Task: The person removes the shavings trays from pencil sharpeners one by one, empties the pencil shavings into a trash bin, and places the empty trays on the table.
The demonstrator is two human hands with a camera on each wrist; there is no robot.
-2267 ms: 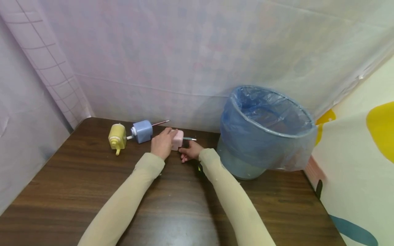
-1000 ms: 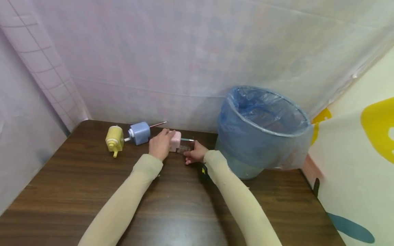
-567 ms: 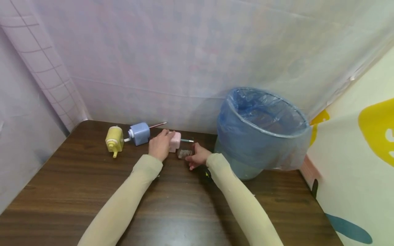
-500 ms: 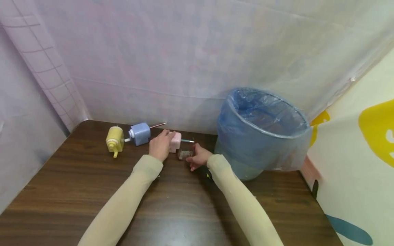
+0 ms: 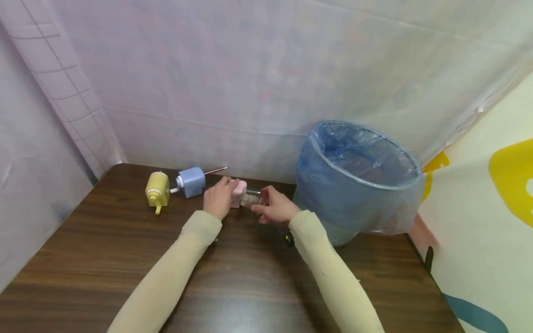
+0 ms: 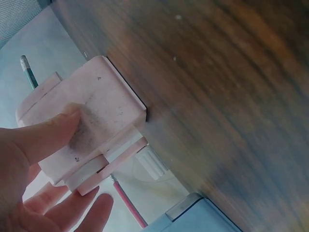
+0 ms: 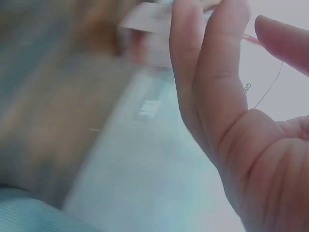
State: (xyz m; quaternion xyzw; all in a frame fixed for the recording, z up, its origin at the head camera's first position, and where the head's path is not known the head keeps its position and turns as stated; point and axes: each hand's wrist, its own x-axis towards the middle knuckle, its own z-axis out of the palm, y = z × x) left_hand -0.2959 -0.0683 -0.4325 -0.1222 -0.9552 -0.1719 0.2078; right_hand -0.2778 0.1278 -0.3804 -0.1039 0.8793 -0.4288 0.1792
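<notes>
Clear plastic box (image 5: 250, 200) is moving towards twelve o'clock, right hand (image 5: 276, 206) pinching it, left hand (image 5: 218, 199) gripping boxy pink sharpener (image 6: 104, 104).

Soft pastels on a dark brown, wood-grained tabletop (image 5: 229, 291).
From the far left corner: yellow sharpener (image 5: 158, 187), blue-and-white sharpener (image 5: 193, 182), pale pink sharpener (image 6: 108, 101) smudged grey. A red pencil (image 6: 128, 201), a green pencil (image 6: 31, 77); a see-through tray (image 5: 250, 200) showing grey-beige. The bin liner (image 5: 354, 203) is translucent blue, the back curtain (image 5: 266, 83) faintly checked pinkish.
</notes>
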